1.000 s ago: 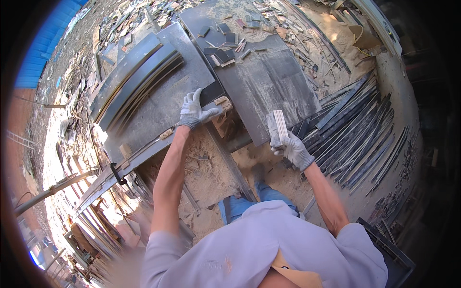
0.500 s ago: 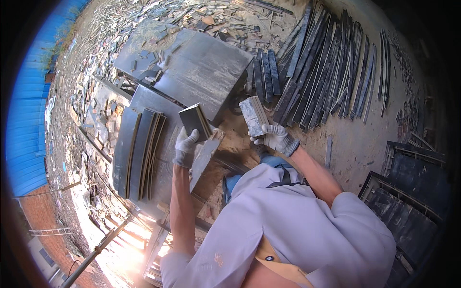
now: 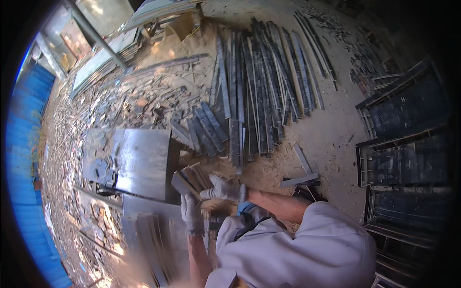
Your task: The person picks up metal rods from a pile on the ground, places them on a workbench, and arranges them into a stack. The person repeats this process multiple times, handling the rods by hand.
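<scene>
My gloved left hand (image 3: pixel 190 211) and gloved right hand (image 3: pixel 223 188) are close together, closed on one small stack of short plywood pieces (image 3: pixel 192 177). The pieces stand side by side, pale edges showing and a dark face on the left. My left hand supports the near end, and my right hand grips the right side. The stack is beside the right edge of a grey metal-topped table (image 3: pixel 144 161). Left of my left forearm, longer plywood strips (image 3: pixel 151 240), blurred, lie on a lower grey surface (image 3: pixel 168 211).
Long dark strips (image 3: pixel 259 91) lie in a heap on the ground ahead. Shorter dark strips (image 3: pixel 209 127) lie beside them. Black framed panels (image 3: pixel 408 163) stand at the right. Scrap wood (image 3: pixel 120 105) covers the ground at the left, near a blue metal wall (image 3: pixel 29 177).
My hands have come together, and the separate plywood pieces they held are now one stack. My right hand has moved left. The view has turned toward the right.
</scene>
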Demonstrator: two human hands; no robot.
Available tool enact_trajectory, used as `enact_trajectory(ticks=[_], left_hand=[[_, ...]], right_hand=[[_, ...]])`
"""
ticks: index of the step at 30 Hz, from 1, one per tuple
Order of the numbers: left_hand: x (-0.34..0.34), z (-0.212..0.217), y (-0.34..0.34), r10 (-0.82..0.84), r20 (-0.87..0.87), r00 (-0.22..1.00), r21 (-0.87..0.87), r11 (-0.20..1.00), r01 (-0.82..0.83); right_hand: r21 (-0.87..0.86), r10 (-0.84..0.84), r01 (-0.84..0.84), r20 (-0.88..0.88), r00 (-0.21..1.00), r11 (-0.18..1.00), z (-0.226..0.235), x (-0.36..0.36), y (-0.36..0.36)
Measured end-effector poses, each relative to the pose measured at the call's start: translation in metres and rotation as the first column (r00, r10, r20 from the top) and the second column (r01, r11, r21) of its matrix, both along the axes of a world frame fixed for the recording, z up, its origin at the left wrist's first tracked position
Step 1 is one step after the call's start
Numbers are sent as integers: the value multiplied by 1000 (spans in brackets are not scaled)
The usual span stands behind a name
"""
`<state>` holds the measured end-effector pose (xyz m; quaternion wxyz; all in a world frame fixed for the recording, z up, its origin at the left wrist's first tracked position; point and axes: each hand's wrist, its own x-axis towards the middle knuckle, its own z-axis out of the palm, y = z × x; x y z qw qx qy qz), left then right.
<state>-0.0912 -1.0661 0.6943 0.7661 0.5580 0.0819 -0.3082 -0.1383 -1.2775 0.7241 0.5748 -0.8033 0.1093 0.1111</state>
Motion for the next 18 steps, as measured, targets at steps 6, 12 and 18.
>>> enact_trajectory(ticks=[6, 12, 18], left_hand=[[-48, -35, -28, -385, 188, 904, 438, 856, 273], [-85, -90, -57, -408, -109, 907, 289, 860, 421], [-78, -40, 39, -157, 79, 984, 466, 879, 103]], right_hand=[[765, -213, 459, -407, 888, 452, 66, -63, -27], [513, -243, 849, -814, 527, 123, -86, -109, -77], [537, -714, 661, -146, 684, 524, 78, -93, -547]])
